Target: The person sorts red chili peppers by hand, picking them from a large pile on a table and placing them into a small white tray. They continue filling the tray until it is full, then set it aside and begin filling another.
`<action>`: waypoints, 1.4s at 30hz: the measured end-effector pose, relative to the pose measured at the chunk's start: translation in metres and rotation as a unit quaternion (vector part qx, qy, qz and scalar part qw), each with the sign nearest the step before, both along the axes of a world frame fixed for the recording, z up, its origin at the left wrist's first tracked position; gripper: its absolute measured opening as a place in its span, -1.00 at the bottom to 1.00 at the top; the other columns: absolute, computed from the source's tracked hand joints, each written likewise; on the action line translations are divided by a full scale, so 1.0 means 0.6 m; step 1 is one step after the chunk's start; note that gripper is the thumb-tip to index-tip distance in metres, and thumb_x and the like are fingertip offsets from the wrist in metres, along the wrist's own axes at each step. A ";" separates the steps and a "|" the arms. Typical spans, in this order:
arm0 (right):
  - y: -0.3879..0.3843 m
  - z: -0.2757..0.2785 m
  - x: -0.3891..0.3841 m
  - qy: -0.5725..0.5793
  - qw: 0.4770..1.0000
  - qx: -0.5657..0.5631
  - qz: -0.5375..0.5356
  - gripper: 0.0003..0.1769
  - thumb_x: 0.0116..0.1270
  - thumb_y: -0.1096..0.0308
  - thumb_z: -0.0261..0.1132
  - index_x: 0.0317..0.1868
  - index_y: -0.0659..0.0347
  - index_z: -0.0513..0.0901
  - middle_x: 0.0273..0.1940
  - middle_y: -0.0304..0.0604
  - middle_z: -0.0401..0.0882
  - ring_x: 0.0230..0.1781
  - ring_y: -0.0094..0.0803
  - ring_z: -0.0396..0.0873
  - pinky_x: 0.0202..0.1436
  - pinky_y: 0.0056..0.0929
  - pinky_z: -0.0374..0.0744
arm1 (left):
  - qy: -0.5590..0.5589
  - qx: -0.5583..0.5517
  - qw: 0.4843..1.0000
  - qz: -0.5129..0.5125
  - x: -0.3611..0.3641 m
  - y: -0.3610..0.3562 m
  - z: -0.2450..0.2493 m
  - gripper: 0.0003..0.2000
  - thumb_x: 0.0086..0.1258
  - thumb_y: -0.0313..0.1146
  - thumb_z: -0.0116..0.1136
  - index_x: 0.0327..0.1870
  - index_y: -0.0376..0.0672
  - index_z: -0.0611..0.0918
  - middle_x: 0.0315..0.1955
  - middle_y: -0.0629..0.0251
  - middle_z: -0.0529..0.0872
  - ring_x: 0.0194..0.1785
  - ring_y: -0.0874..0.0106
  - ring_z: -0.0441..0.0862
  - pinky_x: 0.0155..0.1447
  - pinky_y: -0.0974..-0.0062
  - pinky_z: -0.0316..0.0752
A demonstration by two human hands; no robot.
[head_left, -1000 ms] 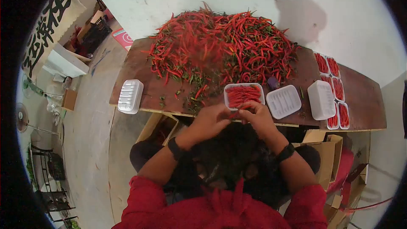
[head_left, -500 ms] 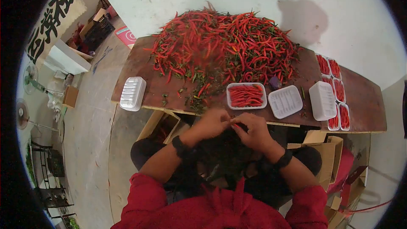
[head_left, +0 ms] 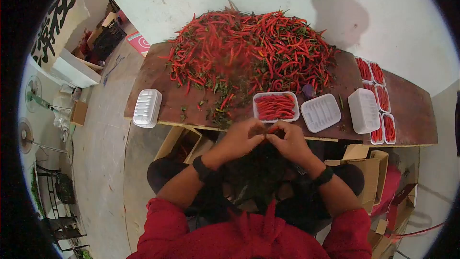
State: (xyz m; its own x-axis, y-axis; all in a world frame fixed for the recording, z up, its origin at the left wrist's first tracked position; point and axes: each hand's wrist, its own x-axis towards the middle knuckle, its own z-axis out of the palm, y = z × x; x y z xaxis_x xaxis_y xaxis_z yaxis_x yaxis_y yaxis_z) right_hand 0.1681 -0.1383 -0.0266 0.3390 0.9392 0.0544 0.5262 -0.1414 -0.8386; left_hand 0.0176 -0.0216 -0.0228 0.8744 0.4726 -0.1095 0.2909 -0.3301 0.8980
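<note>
My left hand [head_left: 243, 136] and my right hand [head_left: 287, 141] meet fingertip to fingertip just off the table's front edge. Both are closed in a pinch on a chili pepper; only a small reddish bit of it shows, as the fingers cover the rest. Just beyond them sits a white tray [head_left: 256, 111] filled with red chili peppers [head_left: 276, 107] laid lengthwise. A large heap of red chili peppers [head_left: 287, 50] with green stems and leaves covers the back of the table. Loose leaves and a few chilies [head_left: 221, 108] lie left of the filled tray.
To the right lie an upside-down white tray [head_left: 321, 113] and a stack of trays [head_left: 363, 111]. Several filled trays [head_left: 382, 98] stand beyond. More stacked trays [head_left: 147, 108] rest at the table's left end. Cardboard boxes [head_left: 362, 177] stand below the table [head_left: 407, 110].
My hands stay together and have shifted slightly, with the fingertips a little higher. The red bit between them is less visible now. The whole view has moved a little.
</note>
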 end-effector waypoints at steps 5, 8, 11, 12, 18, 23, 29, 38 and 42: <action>0.003 -0.006 -0.004 0.035 0.999 0.025 -0.003 -0.80 0.12 0.38 0.34 -0.28 0.32 0.62 -0.36 -0.06 0.63 -0.37 -0.41 0.59 -0.27 -0.44 0.51 | -0.008 -0.067 0.998 -0.002 0.004 -0.002 -0.013 -0.71 0.24 -0.45 0.20 -0.04 -0.28 0.49 -0.13 0.23 0.61 -0.04 0.46 0.57 0.07 0.45 0.47; 0.006 0.000 -0.007 0.053 0.998 -0.013 -0.006 -0.81 0.15 0.40 0.32 -0.26 0.34 0.62 -0.35 -0.11 0.64 -0.33 -0.49 0.59 -0.24 -0.49 0.53 | -0.053 -0.116 0.991 0.025 0.008 -0.009 -0.025 -0.70 0.23 -0.48 0.21 -0.04 -0.26 0.46 -0.13 0.24 0.60 -0.03 0.48 0.57 0.07 0.48 0.48; 0.010 -0.013 -0.004 0.114 0.993 0.032 -0.015 -0.80 0.17 0.43 0.30 -0.22 0.37 0.62 -0.32 -0.17 0.65 -0.29 -0.54 0.58 -0.20 -0.51 0.54 | -0.083 -0.166 0.981 0.056 0.011 -0.010 -0.018 -0.71 0.22 -0.50 0.21 -0.06 -0.24 0.45 -0.14 0.26 0.59 -0.03 0.49 0.57 0.04 0.50 0.49; 0.011 -0.019 0.001 0.118 0.993 0.019 -0.009 -0.79 0.18 0.43 0.29 -0.20 0.38 0.62 -0.30 -0.18 0.65 -0.28 -0.54 0.59 -0.18 -0.51 0.55 | -0.084 -0.195 0.975 0.070 0.012 -0.010 -0.013 -0.72 0.22 -0.50 0.20 -0.07 -0.24 0.45 -0.14 0.28 0.59 -0.03 0.48 0.57 0.03 0.51 0.50; 0.009 -0.021 0.010 0.084 0.996 0.024 0.000 -0.79 0.16 0.41 0.28 -0.20 0.32 0.61 -0.26 -0.08 0.64 -0.23 -0.33 0.60 -0.16 -0.38 0.55 | -0.092 -0.155 0.982 0.051 0.019 -0.010 -0.020 -0.72 0.23 -0.53 0.17 -0.05 -0.25 0.45 -0.19 0.30 0.61 -0.10 0.51 0.59 -0.03 0.52 0.52; 0.014 0.009 0.047 -0.186 0.979 0.068 -0.044 -0.78 0.09 0.39 0.28 -0.21 0.22 0.58 -0.26 -0.02 0.59 -0.18 -0.07 0.55 -0.11 -0.14 0.50 | -0.075 -0.036 0.993 0.079 0.026 0.001 -0.001 -0.75 0.25 -0.53 0.14 -0.06 -0.27 0.50 -0.22 0.28 0.64 -0.14 0.51 0.59 -0.02 0.51 0.51; 0.028 0.025 0.091 -0.375 0.925 0.005 -0.065 -0.72 0.13 0.35 0.17 -0.12 0.20 0.52 -0.24 -0.08 0.56 -0.13 -0.15 0.46 -0.07 -0.18 0.41 | -0.055 0.031 0.994 0.088 0.034 0.017 0.001 -0.82 0.24 -0.49 0.13 -0.15 -0.28 0.55 -0.24 0.25 0.66 -0.16 0.49 0.60 -0.04 0.49 0.49; 0.051 -0.014 0.110 -0.366 0.930 0.025 -0.033 -0.76 0.01 0.45 0.30 -0.26 0.19 0.50 -0.30 -0.12 0.53 -0.18 -0.13 0.46 -0.10 -0.19 0.38 | -0.076 0.165 0.981 0.065 0.051 0.029 0.006 -0.84 0.21 -0.45 0.15 -0.22 -0.28 0.57 -0.30 0.15 0.63 -0.19 0.28 0.61 -0.07 0.43 0.47; 0.055 -0.024 0.120 -0.363 0.931 0.039 -0.027 -0.76 0.00 0.46 0.30 -0.26 0.19 0.50 -0.30 -0.11 0.53 -0.17 -0.14 0.45 -0.08 -0.19 0.38 | -0.083 0.185 0.978 0.054 0.058 0.034 -0.004 -0.86 0.19 -0.47 0.16 -0.25 -0.28 0.56 -0.33 0.13 0.61 -0.20 0.21 0.60 -0.10 0.39 0.47</action>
